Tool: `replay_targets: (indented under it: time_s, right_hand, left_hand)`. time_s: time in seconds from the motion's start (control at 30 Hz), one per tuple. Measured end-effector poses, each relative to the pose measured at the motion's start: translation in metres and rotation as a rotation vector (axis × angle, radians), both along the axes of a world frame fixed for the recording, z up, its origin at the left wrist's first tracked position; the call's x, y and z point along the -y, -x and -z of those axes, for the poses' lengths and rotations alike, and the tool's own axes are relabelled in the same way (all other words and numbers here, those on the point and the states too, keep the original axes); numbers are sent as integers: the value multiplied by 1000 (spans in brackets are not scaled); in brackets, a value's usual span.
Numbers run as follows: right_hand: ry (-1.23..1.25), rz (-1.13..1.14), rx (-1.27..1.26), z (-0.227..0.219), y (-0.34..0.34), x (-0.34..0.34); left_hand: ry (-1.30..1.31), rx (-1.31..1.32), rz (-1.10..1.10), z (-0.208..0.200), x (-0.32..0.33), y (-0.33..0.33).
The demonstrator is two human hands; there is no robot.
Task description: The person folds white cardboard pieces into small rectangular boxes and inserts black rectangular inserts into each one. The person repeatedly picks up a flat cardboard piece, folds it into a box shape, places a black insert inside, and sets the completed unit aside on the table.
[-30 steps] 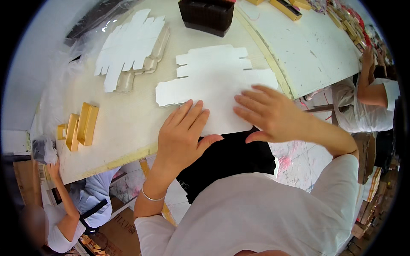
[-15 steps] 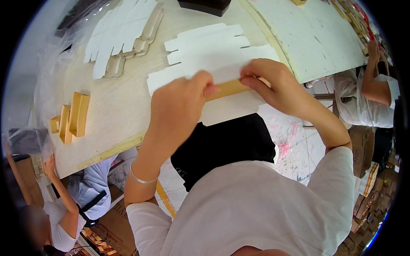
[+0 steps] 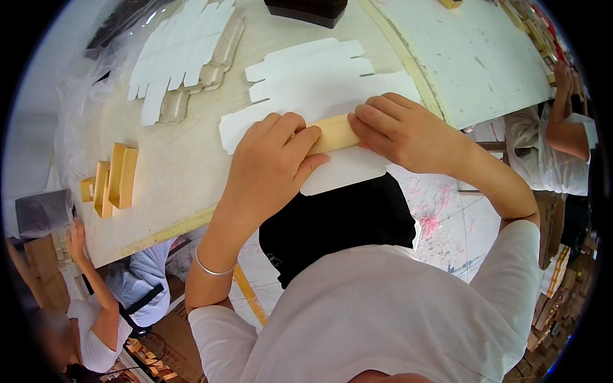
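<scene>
A flat white cardboard box blank [image 3: 319, 80] lies on the wooden table [image 3: 185, 159], its near edge hanging over the table's front. A gold-coloured panel of the blank [image 3: 335, 133] is folded up between my hands. My left hand [image 3: 271, 163] presses on the fold from the left with fingers curled over it. On the right end of the gold strip sits my right hand [image 3: 402, 131], with fingertips on its edge. Both hands grip the folded blank.
A stack of white blanks [image 3: 179, 54] lies at the far left of the table, near clear plastic wrap. Folded gold boxes [image 3: 113, 177] stand at the left edge. A dark box [image 3: 306, 9] sits at the back. Other people work at lower left and at right.
A second ago both hands lay flat on the white blank. They have since lifted and folded a flap over, so its gold side now shows between them.
</scene>
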State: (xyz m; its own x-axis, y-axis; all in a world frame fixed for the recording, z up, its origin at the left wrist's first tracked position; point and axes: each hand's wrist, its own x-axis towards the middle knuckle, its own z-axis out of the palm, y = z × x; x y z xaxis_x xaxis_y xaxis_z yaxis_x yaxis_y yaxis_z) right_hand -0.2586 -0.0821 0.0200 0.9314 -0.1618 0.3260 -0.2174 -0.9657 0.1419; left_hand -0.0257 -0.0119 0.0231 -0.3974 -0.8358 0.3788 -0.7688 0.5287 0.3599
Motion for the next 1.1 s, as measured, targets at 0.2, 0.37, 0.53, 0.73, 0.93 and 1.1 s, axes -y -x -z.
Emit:
replay_targets:
  time_s: [0.2,0.37,0.53,0.73,0.93,1.1]
  right_hand:
    - [-295,52,80,-1,-6,14]
    - [-616,178,-83,-17,-40,30]
    - [-809,324,55,-11,-30,26]
    - [-560,400,346,-51,-36,-11]
    - [-371,322,375,-28,-43,-34]
    - [-597,23,158,-49,-34,-47]
  left_hand:
    - [-33,24,6,-3,14,5]
    - [-36,7,-34,5,34,-12]
    - [243,-59,-220,13,12,3]
    - [416,-394,-275,-13,-22,2]
    - [-285,-1139,20,-14,-28,22]
    - [-283,-1072,-88,23,1,1]
